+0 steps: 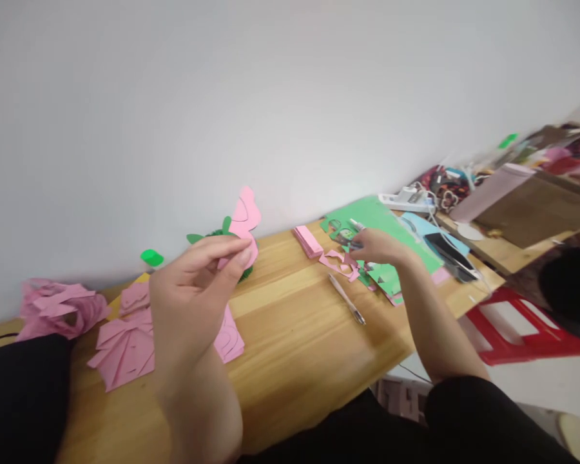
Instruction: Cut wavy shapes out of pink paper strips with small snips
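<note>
My left hand (198, 277) is raised above the wooden table (290, 335), thumb and fingers pinching a pink paper cutout (244, 212) with curved edges and a drawn line. Behind that hand, green paper leaves (196, 238) and a dark green bushy shape partly show. My right hand (379, 247) reaches over the paper scraps at the table's right, its fingers bent together. A grey-and-white object (356, 225) shows at its fingertips; its kind is not clear. Pink paper scraps (341, 264) with cut-out holes lie just below the fingers.
A pen (347, 298) lies mid-table, near a pink folded paper strip (308, 241). Green sheets (381, 219), a phone (447, 251) and a power strip (406, 201) are at the right. Folded pink papers (125, 351) lie left. A red stool (526, 325) stands beyond the edge.
</note>
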{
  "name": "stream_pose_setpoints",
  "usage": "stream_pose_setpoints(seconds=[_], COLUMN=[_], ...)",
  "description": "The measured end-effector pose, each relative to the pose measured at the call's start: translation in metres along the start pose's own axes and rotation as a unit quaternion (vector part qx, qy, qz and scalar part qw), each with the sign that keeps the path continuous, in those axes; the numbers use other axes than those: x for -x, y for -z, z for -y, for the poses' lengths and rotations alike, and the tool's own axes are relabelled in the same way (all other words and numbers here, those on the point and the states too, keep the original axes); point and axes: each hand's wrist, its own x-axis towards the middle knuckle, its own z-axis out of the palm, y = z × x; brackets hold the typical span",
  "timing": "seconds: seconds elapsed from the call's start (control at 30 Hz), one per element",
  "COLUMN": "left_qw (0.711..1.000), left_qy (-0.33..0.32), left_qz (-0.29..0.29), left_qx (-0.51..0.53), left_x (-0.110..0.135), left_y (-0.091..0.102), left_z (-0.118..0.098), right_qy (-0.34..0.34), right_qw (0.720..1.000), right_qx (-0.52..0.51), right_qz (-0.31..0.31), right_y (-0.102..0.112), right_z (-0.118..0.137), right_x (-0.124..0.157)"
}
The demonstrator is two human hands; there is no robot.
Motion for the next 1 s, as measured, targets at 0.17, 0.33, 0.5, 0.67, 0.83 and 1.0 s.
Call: stream_pose_setpoints(seconds=[0.17,0.33,0.5,0.67,0.83,1.0], left_qw=[0.999,0.994,0.992,0.989,0.993,0.993], left_qy=[0.027,0.059,0.041,0.05,0.041,0.039], left_qz=[-0.006,-0.017,0.042,0.043,-0.05,-0.101], left_qx=[0.029,0.095,0.108,0.136,0.1,0.049], left_x=[0.001,0.005,0.008,0.007,0.004,-0.002], left_y=[-0.002,-0.01,-0.013,-0.012,-0.01,-0.006], left_z=[-0.002,0.0,0.006,0.004,0.008,0.017], right_qy=[-0.031,0.066,0.237,0.241,0.255,0.304], right_qw=[0.991,0.97,0.838,0.799,0.8,0.801], right_qx=[0.0,-0.127,-0.492,-0.551,-0.54,-0.492], right_qz=[-0.129,-0.197,-0.005,0.027,0.058,0.155], right_y=[-0.005,-0.007,-0.044,-0.057,-0.055,-0.051], right_z=[-0.012,0.029,0.091,0.122,0.114,0.104], right_x=[-0.015,0.011,0.034,0.036,0.036,0.034])
